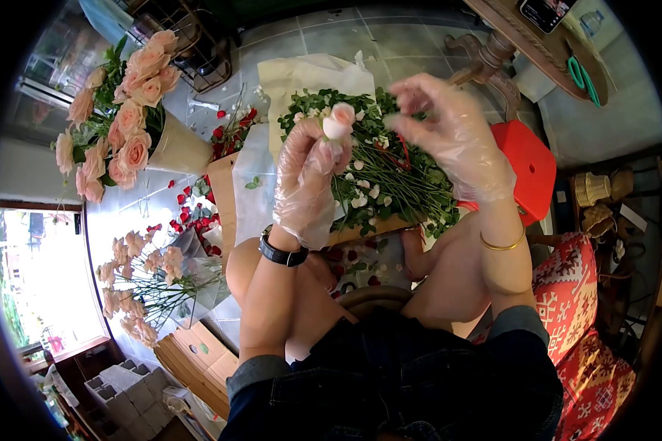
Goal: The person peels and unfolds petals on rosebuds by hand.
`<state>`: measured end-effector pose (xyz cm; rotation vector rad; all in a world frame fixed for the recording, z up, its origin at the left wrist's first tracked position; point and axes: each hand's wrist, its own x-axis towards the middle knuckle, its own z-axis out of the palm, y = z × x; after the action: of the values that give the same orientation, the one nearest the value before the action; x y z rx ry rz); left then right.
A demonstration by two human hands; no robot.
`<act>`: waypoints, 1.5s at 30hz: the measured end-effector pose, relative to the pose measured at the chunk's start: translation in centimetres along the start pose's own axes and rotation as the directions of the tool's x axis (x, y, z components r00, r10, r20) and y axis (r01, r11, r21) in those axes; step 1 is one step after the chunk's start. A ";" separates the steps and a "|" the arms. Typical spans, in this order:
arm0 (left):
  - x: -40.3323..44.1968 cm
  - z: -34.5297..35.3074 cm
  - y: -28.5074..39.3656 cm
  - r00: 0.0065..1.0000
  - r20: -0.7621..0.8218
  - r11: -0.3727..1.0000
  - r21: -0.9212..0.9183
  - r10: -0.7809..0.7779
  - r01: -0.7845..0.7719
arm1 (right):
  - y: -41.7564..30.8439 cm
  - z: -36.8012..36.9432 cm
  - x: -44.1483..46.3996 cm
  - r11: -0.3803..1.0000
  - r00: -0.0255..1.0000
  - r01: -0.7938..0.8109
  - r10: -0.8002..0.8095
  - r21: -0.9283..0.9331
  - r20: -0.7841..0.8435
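A pale pink rose [340,121] with whitish outer petals is held upright by my left hand [305,176], its fingers closed just below the bloom. My right hand [456,136] is raised to the right of the rose, apart from it, fingers spread and slightly blurred. Clear plastic gloves cover both hands. Beneath them lies a heap of green rose stems and leaves [390,187] with loose pale petals scattered over it. Brown cardboard and pale wrapping paper [276,84] are spread under the heap.
Peach roses [132,143] stand in a cream bucket [182,145] at left, with another peach bunch [143,268] below. Red petals [191,213] litter the tiled floor. A red stool [531,169] is at right, near a wooden table [518,44] bearing a phone [546,12] and green-handled scissors [582,77].
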<state>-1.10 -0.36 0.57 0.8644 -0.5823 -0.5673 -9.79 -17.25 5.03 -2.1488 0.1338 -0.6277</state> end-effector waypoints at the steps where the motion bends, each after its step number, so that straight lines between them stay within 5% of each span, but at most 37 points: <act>1: 0.2 -0.2 -0.1 1.000 0.001 0.999 -0.036 -0.024 0.024 | -0.2 0.1 -0.3 0.987 0.995 0.078 -0.086 -0.138 -0.046; 4: 0.4 0.2 -0.2 0.999 -0.032 0.999 -0.034 -0.026 0.024 | -0.9 0.7 0.0 0.997 0.998 0.070 -0.070 0.016 -0.006; 9: 0.3 0.7 -0.4 0.998 -0.060 0.984 0.176 0.006 0.005 | -2.5 1.2 -0.1 0.997 0.995 0.072 -0.073 0.019 0.073; 13: 0.3 0.8 -1.2 0.996 -0.087 0.987 0.158 0.015 -0.001 | -2.4 2.1 -0.1 0.988 0.991 0.111 -0.102 0.106 -0.088; 26: 0.3 0.1 -1.6 0.996 0.057 0.998 0.022 -0.066 0.065 | -1.8 2.1 0.3 0.961 0.964 0.257 -0.248 0.097 -0.099; 31: 0.3 0.2 -1.3 0.993 0.075 0.995 0.000 -0.095 0.095 | -1.1 2.2 0.3 0.929 0.985 0.171 -0.149 0.327 -0.091; 35: 0.2 0.4 -1.4 0.989 0.055 0.990 -0.023 -0.134 0.136 | -0.5 1.8 0.4 0.933 0.981 0.193 -0.181 0.305 -0.067; 40: 0.0 1.1 -0.5 0.977 -0.036 0.976 -0.076 -0.209 0.206 | -1.2 1.6 0.6 0.922 0.922 0.387 -0.387 -0.014 -0.020; 45: 0.2 1.0 -0.6 0.981 0.010 0.981 -0.042 -0.191 0.192 | -2.3 2.2 0.2 0.969 0.973 0.229 -0.224 0.094 -0.064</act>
<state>-1.73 -1.30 0.65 0.8841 -0.4935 -0.7550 -8.84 -14.30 5.86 -2.0663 -0.1149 -0.8062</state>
